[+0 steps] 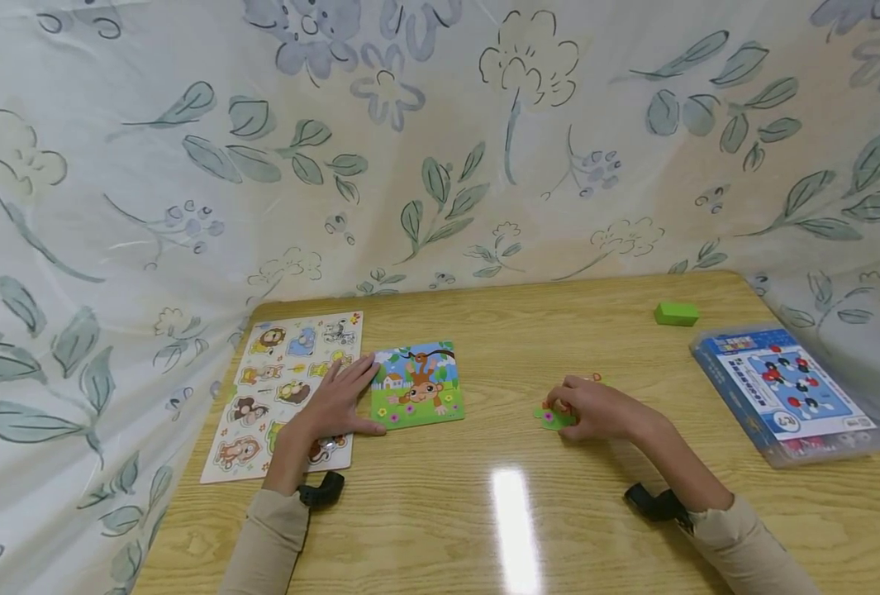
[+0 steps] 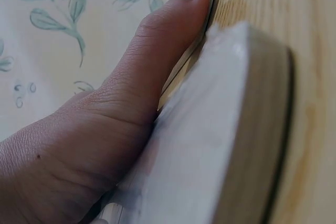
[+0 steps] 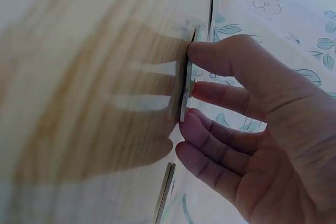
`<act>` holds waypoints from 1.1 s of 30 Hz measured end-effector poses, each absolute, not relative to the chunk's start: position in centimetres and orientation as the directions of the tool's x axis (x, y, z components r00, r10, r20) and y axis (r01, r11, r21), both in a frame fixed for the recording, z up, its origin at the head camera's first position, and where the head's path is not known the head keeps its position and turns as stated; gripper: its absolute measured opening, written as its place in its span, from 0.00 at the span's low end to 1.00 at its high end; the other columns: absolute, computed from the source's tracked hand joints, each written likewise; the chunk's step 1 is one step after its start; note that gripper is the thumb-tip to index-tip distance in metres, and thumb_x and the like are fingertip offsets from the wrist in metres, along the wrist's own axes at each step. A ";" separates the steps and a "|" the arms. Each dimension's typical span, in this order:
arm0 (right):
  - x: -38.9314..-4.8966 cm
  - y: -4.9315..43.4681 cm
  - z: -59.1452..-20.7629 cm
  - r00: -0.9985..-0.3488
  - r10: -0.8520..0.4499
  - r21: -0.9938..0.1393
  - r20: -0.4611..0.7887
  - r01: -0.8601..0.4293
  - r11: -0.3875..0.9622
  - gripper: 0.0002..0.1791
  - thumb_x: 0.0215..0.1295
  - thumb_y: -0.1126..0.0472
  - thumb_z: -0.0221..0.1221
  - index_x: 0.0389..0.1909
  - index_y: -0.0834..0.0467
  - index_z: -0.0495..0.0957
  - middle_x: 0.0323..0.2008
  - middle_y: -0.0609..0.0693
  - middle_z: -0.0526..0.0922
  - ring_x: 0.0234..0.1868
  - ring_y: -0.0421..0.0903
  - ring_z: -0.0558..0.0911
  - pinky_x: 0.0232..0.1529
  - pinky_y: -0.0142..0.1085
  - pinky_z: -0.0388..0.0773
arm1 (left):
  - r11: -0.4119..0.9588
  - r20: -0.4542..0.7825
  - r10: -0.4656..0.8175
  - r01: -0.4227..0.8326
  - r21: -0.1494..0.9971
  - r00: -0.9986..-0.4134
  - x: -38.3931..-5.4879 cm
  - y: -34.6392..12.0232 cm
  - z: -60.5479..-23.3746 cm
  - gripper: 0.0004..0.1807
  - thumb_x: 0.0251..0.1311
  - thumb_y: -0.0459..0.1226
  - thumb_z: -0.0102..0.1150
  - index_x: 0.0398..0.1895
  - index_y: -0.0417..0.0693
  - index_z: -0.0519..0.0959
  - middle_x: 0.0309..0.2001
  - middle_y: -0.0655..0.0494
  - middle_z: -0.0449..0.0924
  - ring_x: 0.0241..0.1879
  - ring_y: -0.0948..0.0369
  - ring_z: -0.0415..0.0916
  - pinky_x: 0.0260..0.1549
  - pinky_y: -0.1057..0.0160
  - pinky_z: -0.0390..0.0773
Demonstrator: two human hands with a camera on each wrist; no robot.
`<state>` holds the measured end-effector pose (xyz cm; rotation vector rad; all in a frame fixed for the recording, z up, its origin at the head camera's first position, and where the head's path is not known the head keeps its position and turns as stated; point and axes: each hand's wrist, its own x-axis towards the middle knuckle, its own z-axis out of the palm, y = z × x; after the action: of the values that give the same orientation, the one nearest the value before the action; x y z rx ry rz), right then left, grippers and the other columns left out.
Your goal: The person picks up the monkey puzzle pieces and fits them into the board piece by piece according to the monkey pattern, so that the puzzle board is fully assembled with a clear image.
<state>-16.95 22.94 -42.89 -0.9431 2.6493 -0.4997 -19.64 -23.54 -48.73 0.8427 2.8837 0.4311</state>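
A square monkey picture puzzle (image 1: 419, 382) lies on the wooden table. My left hand (image 1: 339, 401) spreads along its left side, fingertips at the upper left corner and thumb at the lower left one. That hand also overlaps a larger board of animal pictures (image 1: 261, 397). Off to the right, my right hand (image 1: 596, 409) pinches a small green puzzle piece (image 1: 554, 419) with a pink flower on it. In the right wrist view, the thumb and fingertips meet the edges of this thin piece (image 3: 185, 90), close over the tabletop.
Just beyond the right hand, another small piece (image 1: 596, 377) shows partly. A green block (image 1: 676, 314) sits at the back right. Near the right edge lies a clear plastic case (image 1: 789, 388) with a blue molecule-picture cover. Floral cloth (image 1: 440, 149) hangs behind the table.
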 end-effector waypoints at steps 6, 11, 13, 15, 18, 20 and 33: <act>-16.7 22.5 -43.2 -0.756 -0.646 -0.363 -0.107 -0.575 0.733 0.19 0.53 0.57 0.68 0.47 0.56 0.80 0.31 0.44 0.69 0.28 0.35 0.63 0.27 0.26 0.61 | 0.808 -0.028 0.540 0.509 0.295 -0.841 -19.6 -23.6 -48.8 0.65 0.42 0.73 0.61 0.77 0.47 0.50 0.79 0.48 0.44 0.78 0.49 0.44 0.74 0.38 0.38; -16.6 22.2 -43.4 -0.759 -0.648 -0.347 -0.061 -0.593 0.727 0.21 0.54 0.56 0.67 0.50 0.57 0.81 0.31 0.44 0.71 0.27 0.34 0.64 0.26 0.24 0.62 | 0.804 -0.025 0.542 0.509 0.306 -0.840 -19.6 -23.5 -48.7 0.65 0.42 0.73 0.61 0.77 0.47 0.51 0.79 0.48 0.44 0.77 0.48 0.45 0.73 0.38 0.38; -16.7 22.1 -43.3 -0.760 -0.648 -0.354 -0.052 -0.592 0.724 0.22 0.55 0.56 0.67 0.51 0.57 0.81 0.33 0.44 0.72 0.28 0.34 0.64 0.27 0.24 0.63 | 0.804 -0.027 0.540 0.506 0.313 -0.841 -19.6 -23.5 -48.6 0.64 0.42 0.72 0.62 0.77 0.47 0.51 0.79 0.48 0.44 0.78 0.48 0.44 0.73 0.38 0.38; -16.8 22.0 -43.3 -0.755 -0.654 -0.363 -0.046 -0.598 0.715 0.22 0.56 0.56 0.67 0.51 0.57 0.80 0.34 0.45 0.73 0.29 0.34 0.64 0.28 0.24 0.63 | 0.805 -0.030 0.539 0.505 0.313 -0.841 -19.6 -23.5 -48.5 0.64 0.42 0.72 0.62 0.77 0.47 0.51 0.79 0.47 0.44 0.78 0.48 0.44 0.73 0.38 0.38; -17.0 22.0 -43.3 -0.735 -0.677 -0.370 -0.026 -0.622 0.690 0.21 0.56 0.57 0.66 0.51 0.58 0.80 0.35 0.46 0.74 0.30 0.34 0.65 0.29 0.24 0.64 | 0.806 -0.027 0.539 0.506 0.308 -0.842 -19.6 -23.5 -48.5 0.64 0.42 0.72 0.62 0.77 0.46 0.51 0.79 0.47 0.44 0.77 0.48 0.45 0.73 0.38 0.38; -17.1 22.1 -43.3 -0.719 -0.695 -0.377 -0.013 -0.640 0.669 0.20 0.56 0.59 0.66 0.50 0.59 0.81 0.36 0.46 0.75 0.31 0.34 0.65 0.30 0.25 0.65 | 0.804 -0.020 0.541 0.510 0.306 -0.841 -19.6 -23.5 -48.5 0.64 0.42 0.71 0.62 0.77 0.46 0.51 0.78 0.47 0.45 0.77 0.48 0.45 0.73 0.38 0.39; -17.2 22.1 -43.6 -0.674 -0.738 -0.340 0.027 -0.701 0.627 0.13 0.58 0.60 0.64 0.44 0.59 0.83 0.37 0.46 0.80 0.32 0.34 0.71 0.32 0.27 0.72 | 0.805 -0.028 0.539 0.505 0.311 -0.842 -19.6 -23.3 -48.4 0.64 0.43 0.71 0.63 0.77 0.45 0.51 0.78 0.47 0.45 0.77 0.47 0.45 0.73 0.38 0.39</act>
<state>-17.19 22.12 -43.57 -1.2119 2.7286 -0.4956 -19.56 -23.33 -48.39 0.8350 2.8745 0.4468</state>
